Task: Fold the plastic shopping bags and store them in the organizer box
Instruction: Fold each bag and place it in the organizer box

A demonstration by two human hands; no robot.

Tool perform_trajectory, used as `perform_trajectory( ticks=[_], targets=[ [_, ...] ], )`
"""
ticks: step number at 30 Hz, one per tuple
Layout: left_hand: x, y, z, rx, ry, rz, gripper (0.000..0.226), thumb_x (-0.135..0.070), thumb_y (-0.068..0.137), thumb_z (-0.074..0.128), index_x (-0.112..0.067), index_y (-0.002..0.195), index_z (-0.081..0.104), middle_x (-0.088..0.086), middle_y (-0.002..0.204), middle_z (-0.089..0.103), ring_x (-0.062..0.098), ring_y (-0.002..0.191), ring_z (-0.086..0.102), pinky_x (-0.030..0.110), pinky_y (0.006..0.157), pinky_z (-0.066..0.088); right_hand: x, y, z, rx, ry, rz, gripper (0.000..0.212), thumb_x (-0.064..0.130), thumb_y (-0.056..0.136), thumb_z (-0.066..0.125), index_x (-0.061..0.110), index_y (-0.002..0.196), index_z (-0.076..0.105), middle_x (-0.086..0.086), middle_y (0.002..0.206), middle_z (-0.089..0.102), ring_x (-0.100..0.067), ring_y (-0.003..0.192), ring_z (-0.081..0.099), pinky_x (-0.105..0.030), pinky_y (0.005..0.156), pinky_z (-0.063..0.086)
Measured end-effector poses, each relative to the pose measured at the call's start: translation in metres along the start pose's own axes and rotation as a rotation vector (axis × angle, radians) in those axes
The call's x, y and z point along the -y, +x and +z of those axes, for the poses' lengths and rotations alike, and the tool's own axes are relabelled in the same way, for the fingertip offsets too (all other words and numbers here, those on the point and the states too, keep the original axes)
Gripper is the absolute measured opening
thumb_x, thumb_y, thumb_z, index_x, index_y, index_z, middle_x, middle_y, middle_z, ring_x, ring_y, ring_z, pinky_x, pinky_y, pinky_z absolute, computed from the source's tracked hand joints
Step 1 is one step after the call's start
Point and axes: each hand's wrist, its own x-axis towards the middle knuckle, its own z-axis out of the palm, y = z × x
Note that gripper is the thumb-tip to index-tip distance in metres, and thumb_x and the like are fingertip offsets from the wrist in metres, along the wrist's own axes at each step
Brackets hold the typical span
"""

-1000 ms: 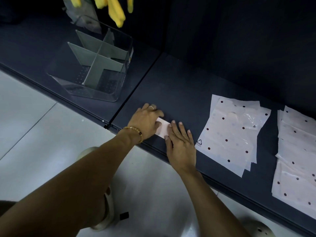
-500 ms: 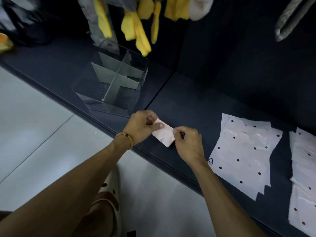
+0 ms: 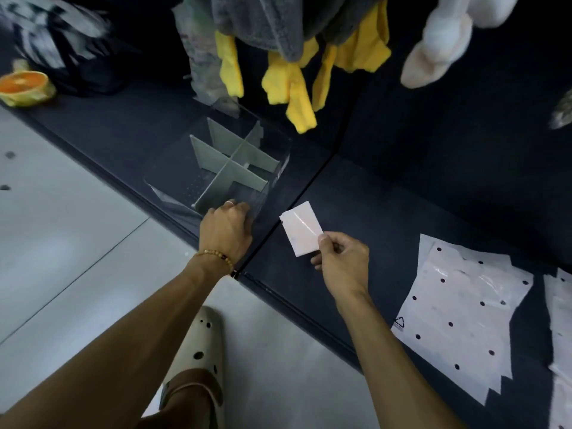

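Since half a second ago: both hands pinched the folded bag (image 3: 301,232) between them; now the left hand (image 3: 227,226) has let go and moved to the organizer box (image 3: 216,168), while the right hand (image 3: 340,258) alone keeps the bag.

Right hand: thumb and forefinger pinch the bag's near right corner. Bag is a small white rectangle, held up off the dark worktop (image 3: 387,205), long axis running from the hand up and to the left, free end toward the box.

Left hand: fingers curled at the box's near right corner, on or over its clear wall. Cannot tell whether it truly grips the rim or only rests against it.

Box: clear, grey cross dividers, compartments open upward; no bags seen inside. It stands left of and beyond the bag, across the seam in the worktop. Box and bag are near, not touching.

Key relation: bag's free end already points toward the box's near right compartment, next to the left hand. Judgement: the right hand carries it up-left and drops it in, on edge; left hand likely steadies the box.

Unfolded dotted bags (image 3: 458,320) lie flat to the right, so most of the task remains.
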Motion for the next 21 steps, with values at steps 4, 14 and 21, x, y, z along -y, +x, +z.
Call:
perform_trajectory(
  ticks=[4,14,21],
  targets=[
    [0.035,-0.036,-0.021,0.001,-0.102,0.046,0.025,0.004,0.079,0.056,-0.012,0.095,0.068,0.005,0.089,0.066,0.028,0.074,0.062,0.036,0.071,0.052,0.015,-0.007,0.015,0.030,0.133,0.005,0.025,0.008,0.093,0.058,0.026,0.078,0.065,0.000,0.073,0.072,-0.014,0.061,0.071,-0.018,0.053,0.053],
    [0.068,-0.029,-0.045,0.212,-0.141,0.013,0.038,0.014,0.076,0.052,-0.012,0.102,0.064,0.007,0.101,0.064,0.025,0.092,0.059,0.032,0.079,0.051,0.034,0.003,0.060,-0.033,-0.052,-0.172,0.014,0.012,0.089,0.060,0.021,0.080,0.066,0.007,0.066,0.070,-0.015,0.076,0.070,-0.016,0.072,0.053],
    [0.078,-0.012,-0.042,0.180,-0.186,0.035,0.021,0.001,0.083,0.062,-0.013,0.098,0.067,0.003,0.098,0.064,0.022,0.090,0.061,0.032,0.080,0.052,0.044,0.027,0.097,-0.050,-0.516,-0.366,0.013,0.015,0.091,0.058,0.012,0.087,0.070,-0.003,0.084,0.072,-0.013,0.069,0.063,-0.015,0.056,0.043]
  ],
)
